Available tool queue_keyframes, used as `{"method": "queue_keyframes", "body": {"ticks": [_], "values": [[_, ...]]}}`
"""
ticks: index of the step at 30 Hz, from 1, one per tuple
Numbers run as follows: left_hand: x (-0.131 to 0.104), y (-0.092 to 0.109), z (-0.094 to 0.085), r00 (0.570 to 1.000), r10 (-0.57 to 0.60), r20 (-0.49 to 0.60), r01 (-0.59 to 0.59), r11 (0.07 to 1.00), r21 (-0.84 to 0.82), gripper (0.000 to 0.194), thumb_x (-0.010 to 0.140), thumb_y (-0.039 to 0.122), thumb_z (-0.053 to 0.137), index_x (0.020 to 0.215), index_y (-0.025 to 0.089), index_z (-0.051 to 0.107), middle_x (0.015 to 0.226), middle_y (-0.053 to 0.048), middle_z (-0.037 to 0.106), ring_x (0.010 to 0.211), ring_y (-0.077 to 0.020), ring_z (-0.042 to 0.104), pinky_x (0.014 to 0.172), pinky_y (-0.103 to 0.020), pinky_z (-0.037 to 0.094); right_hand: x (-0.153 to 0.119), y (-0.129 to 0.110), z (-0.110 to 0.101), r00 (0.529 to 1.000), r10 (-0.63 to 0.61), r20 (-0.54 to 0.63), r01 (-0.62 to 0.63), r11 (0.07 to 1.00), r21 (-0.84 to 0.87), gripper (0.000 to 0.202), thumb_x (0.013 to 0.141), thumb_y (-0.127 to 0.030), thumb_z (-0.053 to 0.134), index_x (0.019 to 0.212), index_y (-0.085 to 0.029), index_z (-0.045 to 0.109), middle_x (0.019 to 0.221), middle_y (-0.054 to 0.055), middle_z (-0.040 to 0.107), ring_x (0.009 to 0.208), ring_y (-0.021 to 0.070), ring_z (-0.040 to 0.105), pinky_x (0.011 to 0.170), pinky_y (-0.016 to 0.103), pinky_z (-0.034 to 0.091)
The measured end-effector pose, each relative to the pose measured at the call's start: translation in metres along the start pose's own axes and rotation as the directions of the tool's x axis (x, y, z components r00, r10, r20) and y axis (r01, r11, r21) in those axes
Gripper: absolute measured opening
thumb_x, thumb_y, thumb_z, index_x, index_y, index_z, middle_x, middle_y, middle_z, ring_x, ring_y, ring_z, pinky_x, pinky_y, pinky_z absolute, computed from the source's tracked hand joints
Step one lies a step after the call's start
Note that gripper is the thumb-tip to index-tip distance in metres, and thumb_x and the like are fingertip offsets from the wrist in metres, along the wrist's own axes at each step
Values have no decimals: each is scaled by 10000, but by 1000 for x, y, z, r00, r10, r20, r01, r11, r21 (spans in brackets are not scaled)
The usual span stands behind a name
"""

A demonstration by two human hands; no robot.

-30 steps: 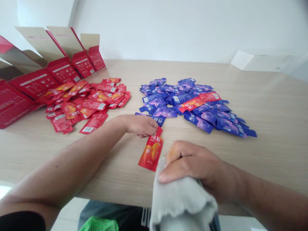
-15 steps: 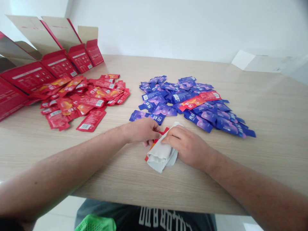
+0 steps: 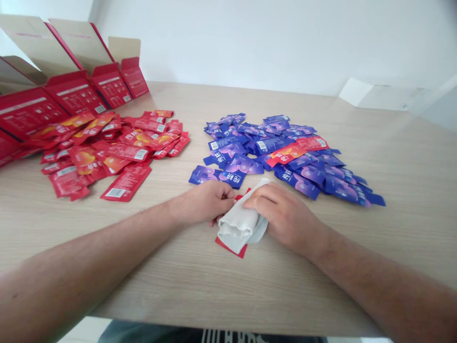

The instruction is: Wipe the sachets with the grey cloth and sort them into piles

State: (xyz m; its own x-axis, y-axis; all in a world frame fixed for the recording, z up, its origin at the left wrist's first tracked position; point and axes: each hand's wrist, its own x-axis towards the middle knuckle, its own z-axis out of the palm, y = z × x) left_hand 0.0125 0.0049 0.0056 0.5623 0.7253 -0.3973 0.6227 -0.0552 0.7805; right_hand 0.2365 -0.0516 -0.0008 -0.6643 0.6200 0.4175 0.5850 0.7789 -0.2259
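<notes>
from the head view, the left hand [image 3: 207, 202] rests low on the wooden table [image 3: 392, 190], its fingers curled in and pinching the upper edge of a red sachet [image 3: 232, 248] that lies flat on the table just in front of the person. the right hand [image 3: 282, 214] sits close beside it, fingers bent down and pressed on a folded pale grey cloth [image 3: 237, 227], which it holds on top of the sachet; the cloth covers most of the sachet, so only a red corner at the near end and a sliver by the left fingertips show. the two hands are nearly touching over the sachet. just beyond the hands lies a heap of blue sachets [image 3: 285, 152], its nearest pieces just beside the left knuckles, with two red sachets [image 3: 296, 148] lying across its top. to the left, well apart from the hands, a heap of red sachets [image 3: 107, 147] is spread out, and behind it a row of open red cartons [image 3: 74, 85] stands with flaps up along the table's far left edge. a flat white box [image 3: 378, 93] lies at the far right by the wall.
</notes>
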Motion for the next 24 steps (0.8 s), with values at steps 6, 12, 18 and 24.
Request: {"method": "queue_keyframes", "body": {"ticks": [6, 12, 18, 24], "values": [[-6, -2, -2, 999, 31, 42, -28, 998, -58, 238, 918, 425, 563, 841, 200, 577, 603, 55, 592, 482, -95, 589, 435, -186, 492, 3, -24, 1, 982, -156, 106, 151, 987, 51, 212, 1020, -220, 521, 1149, -185, 686, 1063, 82, 678, 1021, 227, 579, 909, 384, 520], [-7, -2, 1, 998, 39, 53, -33, 994, -101, 241, 933, 414, 529, 848, 194, 579, 591, 53, 602, 483, -89, 594, 428, -165, 476, -1, -14, 3, 999, -35, 12, 34, 996, 86, 219, 1001, -170, 535, 1172, -159, 672, 1121, 98, 671, 1069, 238, 572, 965, 410, 506], [-8, -2, 1, 997, 63, 54, -59, 997, -58, 200, 921, 373, 534, 850, 194, 592, 593, 54, 598, 490, -92, 593, 428, -166, 480, -1, -19, 5, 993, -87, 79, 76, 989, 129, 236, 1022, -201, 509, 1196, -177, 667, 1131, 88, 673, 1068, 235, 574, 964, 407, 510], [-8, -2, 2, 997, 63, 38, -60, 996, -72, 179, 912, 352, 537, 837, 196, 587, 586, 61, 586, 466, -86, 571, 412, -163, 464, 0, -18, 3, 992, -98, 82, 83, 983, 164, 234, 1010, -187, 523, 1205, -161, 651, 1136, 96, 662, 1084, 238, 565, 979, 407, 502]]}}
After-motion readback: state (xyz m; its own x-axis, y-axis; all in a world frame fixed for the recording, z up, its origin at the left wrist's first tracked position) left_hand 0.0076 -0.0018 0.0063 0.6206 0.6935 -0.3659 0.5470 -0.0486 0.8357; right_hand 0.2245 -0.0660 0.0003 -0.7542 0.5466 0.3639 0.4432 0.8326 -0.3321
